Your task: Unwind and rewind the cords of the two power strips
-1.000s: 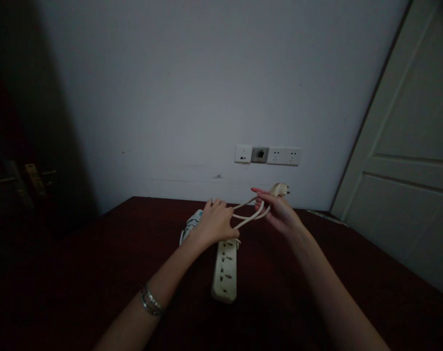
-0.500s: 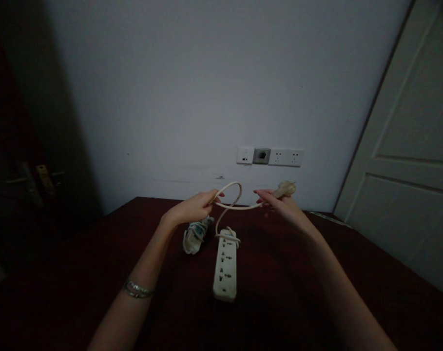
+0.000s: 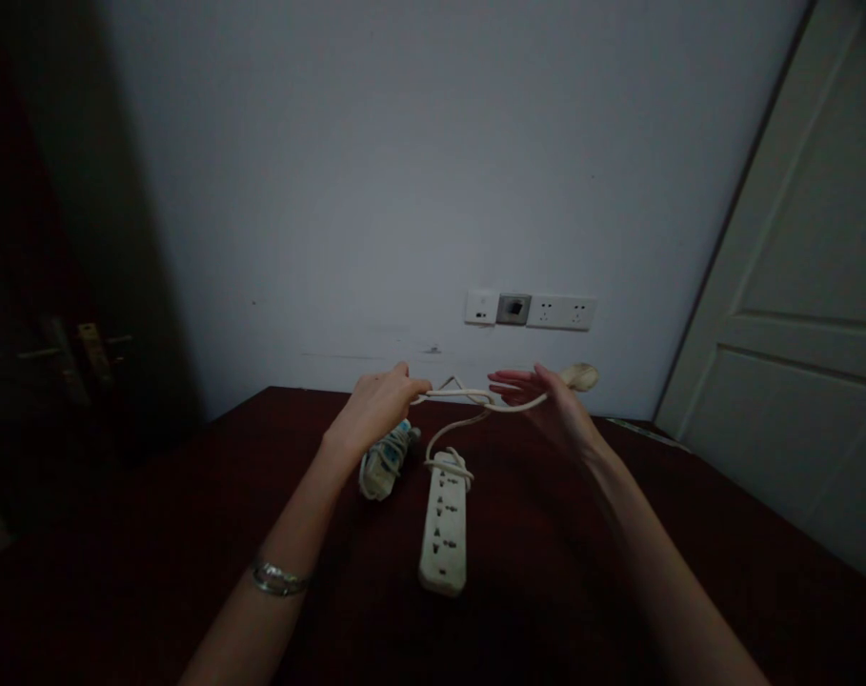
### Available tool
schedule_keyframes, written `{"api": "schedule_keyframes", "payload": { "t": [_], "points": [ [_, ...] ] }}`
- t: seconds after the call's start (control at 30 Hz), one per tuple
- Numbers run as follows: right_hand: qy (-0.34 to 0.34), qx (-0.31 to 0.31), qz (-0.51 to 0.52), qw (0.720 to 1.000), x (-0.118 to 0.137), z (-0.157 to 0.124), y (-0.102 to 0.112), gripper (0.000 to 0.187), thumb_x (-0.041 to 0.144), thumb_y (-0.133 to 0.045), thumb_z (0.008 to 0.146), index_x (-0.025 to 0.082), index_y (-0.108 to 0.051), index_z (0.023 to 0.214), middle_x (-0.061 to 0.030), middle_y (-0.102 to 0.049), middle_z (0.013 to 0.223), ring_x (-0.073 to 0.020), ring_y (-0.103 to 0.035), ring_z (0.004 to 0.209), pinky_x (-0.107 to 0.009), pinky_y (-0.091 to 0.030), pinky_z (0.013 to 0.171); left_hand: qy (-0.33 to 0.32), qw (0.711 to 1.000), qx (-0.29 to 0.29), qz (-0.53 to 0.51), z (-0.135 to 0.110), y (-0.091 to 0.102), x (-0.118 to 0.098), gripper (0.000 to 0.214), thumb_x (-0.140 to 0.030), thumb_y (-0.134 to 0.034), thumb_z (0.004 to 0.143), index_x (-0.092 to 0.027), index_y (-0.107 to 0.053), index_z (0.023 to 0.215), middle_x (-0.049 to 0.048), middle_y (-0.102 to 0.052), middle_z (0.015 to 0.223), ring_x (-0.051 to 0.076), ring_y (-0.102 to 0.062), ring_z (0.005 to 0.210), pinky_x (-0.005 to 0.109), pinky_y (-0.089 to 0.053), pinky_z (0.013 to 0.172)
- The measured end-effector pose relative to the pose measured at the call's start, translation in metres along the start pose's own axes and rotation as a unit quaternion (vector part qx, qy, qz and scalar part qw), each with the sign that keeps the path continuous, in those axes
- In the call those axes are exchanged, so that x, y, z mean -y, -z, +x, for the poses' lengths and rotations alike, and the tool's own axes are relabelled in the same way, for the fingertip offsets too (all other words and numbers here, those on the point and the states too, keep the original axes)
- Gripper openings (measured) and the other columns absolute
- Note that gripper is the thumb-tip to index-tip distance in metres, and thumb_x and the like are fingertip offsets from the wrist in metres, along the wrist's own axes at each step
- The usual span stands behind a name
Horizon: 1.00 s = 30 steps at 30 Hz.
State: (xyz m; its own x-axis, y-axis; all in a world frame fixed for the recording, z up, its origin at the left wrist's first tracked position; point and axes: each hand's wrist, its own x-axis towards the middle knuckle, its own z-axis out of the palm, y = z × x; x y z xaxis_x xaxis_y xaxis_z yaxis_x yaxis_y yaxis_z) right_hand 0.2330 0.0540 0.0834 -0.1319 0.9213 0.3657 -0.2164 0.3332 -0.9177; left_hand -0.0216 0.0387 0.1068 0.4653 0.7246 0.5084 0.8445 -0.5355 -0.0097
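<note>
A white power strip lies lengthwise on the dark red table, with turns of its cord around the far end. The pale power cord rises from there and forms a loop between my hands. My left hand pinches the cord at the loop's left side. At the right, my right hand has its fingers stretched out, with the cord lodged at the thumb. The plug sticks out beyond that thumb. Below my left hand rests a second bundle, a white and blue power strip wrapped in its cord.
Wall sockets and switch plates sit on the wall behind the table. A white panelled door stands at the right. On the left is a dark door with a handle. A thin strip lies by the table's far right edge.
The cord loop has flattened and dropped between my hands. My right hand's fingers have straightened, and the plug has shifted slightly right and down. The left hand has turned over, knuckles up.
</note>
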Motion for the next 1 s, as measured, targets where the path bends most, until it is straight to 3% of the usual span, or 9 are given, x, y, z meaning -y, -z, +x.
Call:
{"api": "schedule_keyframes", "payload": {
  "t": [0.1,0.2,0.37,0.47,0.57,0.67,0.8,0.9,1.0],
  "points": [
    [-0.038,0.037,0.026,0.998,-0.002,-0.003,-0.005,0.050,0.057,-0.040,0.083,0.020,-0.061,0.107,-0.0108,-0.070,0.091,-0.0234,-0.065,0.089,-0.038,-0.045,0.082,0.023,0.998,-0.007,-0.063,0.004,-0.007,0.005,0.024,-0.017,-0.045,0.080,-0.022,-0.066,0.090,0.0085,-0.060,0.073,0.021,-0.054,0.071,0.031,-0.035,0.067],
    [-0.049,0.048,0.032,0.997,-0.007,-0.004,-0.009,0.056,0.062,-0.039,0.082,0.020,-0.056,0.115,-0.0107,-0.071,0.086,-0.0235,-0.066,0.084,-0.038,-0.048,0.076,0.053,0.972,-0.031,-0.228,0.013,-0.017,0.010,0.026,-0.018,-0.043,0.080,-0.020,-0.064,0.095,0.0080,-0.063,0.078,0.019,-0.056,0.073,0.030,-0.039,0.068],
    [-0.016,0.077,0.023,0.997,-0.016,-0.006,-0.022,0.048,0.060,-0.049,0.078,0.019,-0.063,0.098,-0.0089,-0.071,0.083,-0.0214,-0.066,0.083,-0.036,-0.048,0.079,0.163,0.805,-0.030,-0.570,0.025,-0.034,0.019,0.043,-0.025,-0.042,0.082,-0.021,-0.043,0.126,0.0156,-0.046,0.128,0.021,-0.057,0.095,0.031,-0.047,0.072],
    [0.028,0.059,-0.049,0.997,-0.018,-0.009,-0.033,0.043,0.056,-0.049,0.080,0.021,-0.064,0.099,-0.0061,-0.070,0.084,-0.0200,-0.065,0.082,-0.035,-0.047,0.082,0.250,0.713,0.034,-0.654,0.026,-0.040,0.023,0.060,-0.041,-0.042,0.084,-0.027,-0.018,0.138,0.0233,-0.028,0.139,0.025,-0.061,0.088,0.038,-0.050,0.065],
    [0.115,-0.012,-0.161,0.980,-0.021,-0.009,-0.041,0.038,0.052,-0.047,0.083,0.023,-0.065,0.098,-0.0028,-0.069,0.082,-0.0186,-0.062,0.084,-0.034,-0.043,0.088,0.261,0.663,0.086,-0.697,0.025,-0.040,0.024,0.065,-0.052,-0.039,0.084,-0.024,-0.017,0.138,0.0275,-0.028,0.138,0.027,-0.063,0.082,0.039,-0.051,0.060],
    [0.164,-0.098,-0.230,0.954,-0.025,-0.008,-0.044,0.035,0.048,-0.046,0.084,0.022,-0.065,0.099,-0.0014,-0.067,0.079,-0.0182,-0.060,0.080,-0.033,-0.042,0.086,0.224,0.667,0.121,-0.700,0.021,-0.032,0.020,0.062,-0.053,-0.038,0.084,-0.022,-0.026,0.136,0.0249,-0.049,0.123,0.025,-0.065,0.075,0.035,-0.051,0.058],
    [0.201,-0.145,-0.250,0.936,-0.033,-0.007,-0.044,0.031,0.042,-0.051,0.082,0.023,-0.064,0.103,-0.0035,-0.065,0.099,-0.0194,-0.057,0.089,-0.032,-0.041,0.087,0.167,0.720,0.191,-0.646,0.016,-0.025,0.013,0.061,-0.054,-0.041,0.084,-0.021,-0.033,0.135,0.0173,-0.068,0.085,0.021,-0.065,0.055,0.027,-0.047,0.048],
    [0.220,-0.160,-0.249,0.930,-0.037,-0.007,-0.044,0.029,0.042,-0.051,0.082,0.024,-0.064,0.100,-0.0040,-0.064,0.102,-0.0204,-0.056,0.091,-0.033,-0.039,0.088,0.167,0.737,0.136,-0.640,0.019,-0.031,0.011,0.055,-0.052,-0.045,0.084,-0.015,-0.046,0.126,0.0141,-0.068,0.068,0.019,-0.063,0.050,0.024,-0.046,0.045],
    [0.208,-0.186,-0.243,0.929,-0.039,-0.007,-0.046,0.029,0.043,-0.047,0.084,0.024,-0.063,0.099,-0.0038,-0.064,0.094,-0.0190,-0.056,0.082,-0.032,-0.041,0.082,0.202,0.708,0.047,-0.675,0.026,-0.043,0.012,0.043,-0.043,-0.055,0.082,-0.014,-0.052,0.114,0.0141,-0.069,0.071,0.019,-0.065,0.057,0.025,-0.048,0.047]
  ]
}}
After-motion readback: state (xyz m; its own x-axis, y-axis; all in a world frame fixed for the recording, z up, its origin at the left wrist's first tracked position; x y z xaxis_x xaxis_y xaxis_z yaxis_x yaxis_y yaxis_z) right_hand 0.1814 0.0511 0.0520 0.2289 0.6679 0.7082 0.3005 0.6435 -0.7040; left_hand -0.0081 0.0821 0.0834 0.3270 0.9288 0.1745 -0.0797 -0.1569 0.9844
